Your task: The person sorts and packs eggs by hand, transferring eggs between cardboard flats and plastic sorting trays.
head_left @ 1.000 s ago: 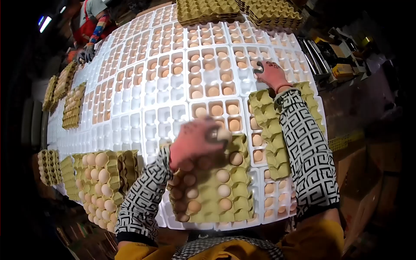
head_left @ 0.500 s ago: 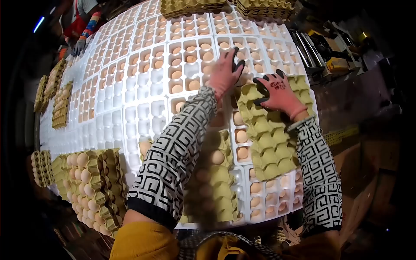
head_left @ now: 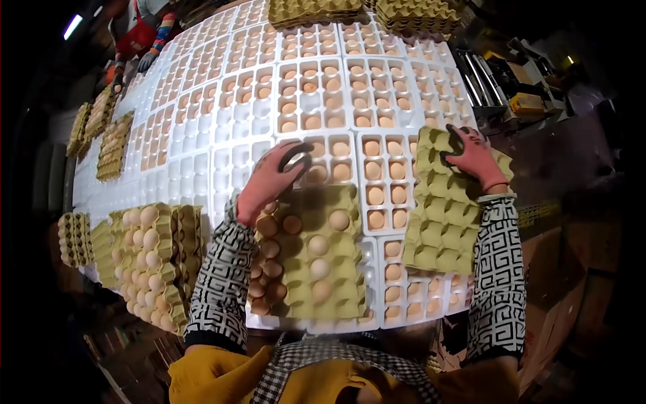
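My left hand (head_left: 272, 176), in a pink glove with black fingertips, hovers above the far-left corner of a yellowish pulp egg tray (head_left: 346, 289). Its thumb and fingers are curved but apart, with no egg visible between them. That tray carries brown eggs along its left side and a few in the middle; the other cups are bare. My right hand (head_left: 473, 156), gloved alike, grips the upper part of a pulp tray without eggs (head_left: 441, 215). This tray lies over white moulded trays. Beside it, a white tray (head_left: 360, 202) holds eggs in its cells.
More white trays (head_left: 212, 128) cover the table, some with eggs. Stacked pulp trays with eggs (head_left: 151, 259) stand at left. Other pulp stacks (head_left: 313, 13) sit at the far edge. A co-worker's gloved hand (head_left: 146, 62) is at the far left.
My left hand has come back from the white trays, left and nearer to me. The right hand and its tray have shifted right, uncovering more eggs. The view has moved slightly.
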Motion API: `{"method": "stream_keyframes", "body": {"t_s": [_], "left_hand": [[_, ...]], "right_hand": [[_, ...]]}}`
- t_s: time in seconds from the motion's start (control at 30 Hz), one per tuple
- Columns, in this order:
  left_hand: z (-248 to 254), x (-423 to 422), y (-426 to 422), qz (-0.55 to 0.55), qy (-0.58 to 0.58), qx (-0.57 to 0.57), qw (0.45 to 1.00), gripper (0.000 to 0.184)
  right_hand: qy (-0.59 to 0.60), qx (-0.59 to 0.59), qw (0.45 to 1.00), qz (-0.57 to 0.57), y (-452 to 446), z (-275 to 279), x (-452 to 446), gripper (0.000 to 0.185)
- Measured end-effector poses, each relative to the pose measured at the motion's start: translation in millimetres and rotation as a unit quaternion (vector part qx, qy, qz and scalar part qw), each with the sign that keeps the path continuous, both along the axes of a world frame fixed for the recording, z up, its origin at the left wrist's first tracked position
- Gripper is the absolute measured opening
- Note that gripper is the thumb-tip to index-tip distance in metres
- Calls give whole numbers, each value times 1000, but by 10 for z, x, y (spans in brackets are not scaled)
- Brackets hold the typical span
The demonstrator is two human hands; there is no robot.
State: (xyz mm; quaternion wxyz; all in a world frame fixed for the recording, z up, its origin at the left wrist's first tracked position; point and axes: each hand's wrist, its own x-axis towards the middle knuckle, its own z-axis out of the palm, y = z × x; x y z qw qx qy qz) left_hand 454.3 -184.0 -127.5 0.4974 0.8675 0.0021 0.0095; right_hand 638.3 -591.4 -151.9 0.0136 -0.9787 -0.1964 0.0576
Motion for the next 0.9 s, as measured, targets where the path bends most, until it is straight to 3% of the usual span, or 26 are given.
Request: {"method": "stream_keyframes", "body": {"t_s": [0.03, 0.07, 0.1, 0.13, 0.17, 0.2, 0.23, 0.27, 0.33, 0.43, 0.47, 0.53, 0.6, 0.67, 0.8, 0.9], "left_hand": [[-77, -232, 129, 3, -7, 66, 998, 36], [-153, -425, 234, 6, -19, 132, 991, 38], [-116, -575, 276, 11, -25, 153, 988, 41], [-94, -745, 284, 14, -27, 171, 985, 44], [-126, -860, 304, -3, -9, 223, 975, 49], [-142, -923, 277, -12, -10, 239, 971, 50], [-159, -987, 250, -22, -12, 255, 967, 51], [-165, -1011, 230, -32, -22, 283, 958, 52], [-184, -1001, 242, -30, -12, 292, 956, 54], [-254, -987, 285, -82, 33, 336, 938, 51], [-239, -973, 318, -82, 39, 324, 942, 51], [-160, -932, 383, -90, 46, 299, 949, 51], [12, -921, 377, -81, 48, 363, 927, 50], [-38, -920, 403, -67, 23, 373, 925, 46], [-25, -903, 448, -24, -19, 311, 950, 43], [48, -549, 418, 64, -130, 221, 964, 41]], "right_hand": [[9, -7, 1000, 26, 195, 60, -151, 73], [-95, 49, 992, 67, 367, 2, -380, 71], [-113, 152, 978, 81, 665, 138, -731, 69], [30, 243, 967, 76, 846, 140, -1040, 70], [200, 207, 955, 67, 1055, 100, -1300, 77], [160, 103, 970, 152, 1299, 237, -1629, 82], [129, 130, 962, 200, 1328, -177, -1894, 83], [141, -8, 966, 215, 1544, -161, -2051, 77], [67, 29, 978, 197, 1635, -91, -2162, 68], [-20, 199, 966, 163, 1438, -28, -2096, 57], [55, 299, 949, 78, 1387, 20, -2043, 55], [192, 476, 852, -104, 1287, 108, -1845, 51], [-63, 389, 916, -76, 1196, -14, -1346, 52], [-241, 250, 937, -47, 1168, -212, -700, 54], [-82, -68, 991, -76, 1328, -519, 161, 62], [-198, 91, 974, -64, 1444, -416, -56, 63]]}}
